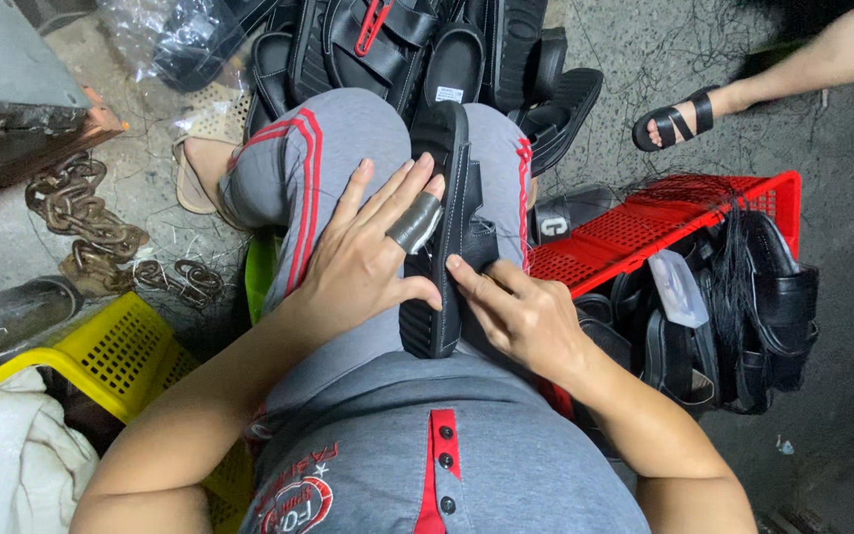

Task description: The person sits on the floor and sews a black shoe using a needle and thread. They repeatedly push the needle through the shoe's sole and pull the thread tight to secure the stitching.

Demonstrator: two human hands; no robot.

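A black sandal [444, 222] lay lengthwise across the person's lap, toe toward 12 o'clock. The left hand [363, 262], fingers spread wide and one wrapped in grey tape, pressed flat on its left edge. The right hand [516, 311] pinched the strap from 5 o'clock. A red crate [664, 222] of sandals stood at 3 o'clock, a yellow basket [116, 346] at 8 o'clock.

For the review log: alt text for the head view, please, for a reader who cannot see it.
A seated person holds a black sandal on their lap, left hand flat against it, right hand pinching its strap. A red crate of black sandals sits to the right, a yellow crate to the left.
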